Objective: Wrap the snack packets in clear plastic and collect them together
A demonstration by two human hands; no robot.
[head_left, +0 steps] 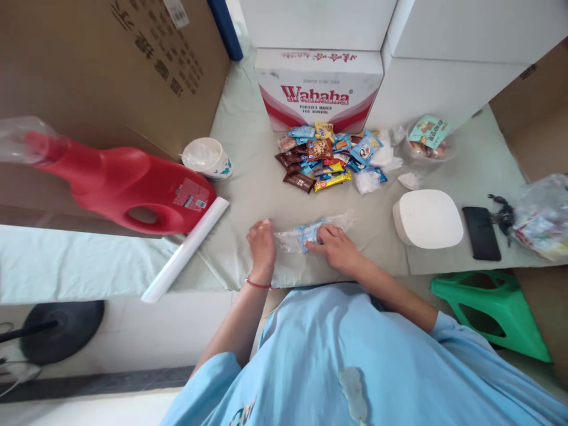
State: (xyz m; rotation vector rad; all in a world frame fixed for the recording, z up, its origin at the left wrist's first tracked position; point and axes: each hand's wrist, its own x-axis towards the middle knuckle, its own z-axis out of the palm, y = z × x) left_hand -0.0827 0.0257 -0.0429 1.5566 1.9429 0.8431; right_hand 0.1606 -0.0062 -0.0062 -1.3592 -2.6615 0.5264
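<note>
One blue snack packet (307, 234) lies amid clear plastic film (288, 241) near the front edge of the table (251, 189). The right hand (338, 248) touches it; the left hand (261, 241) curls at the film's end; whether either grips, I cannot tell. One red jug (133, 183).

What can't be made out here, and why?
Head view:
Blue packet: print too small, partly covered by the right hand.
Left hand: its palm side hidden by the hand itself.
Clear bag: cut off by right edge.
Plastic cover on the red jug: cut off by left edge.
</note>
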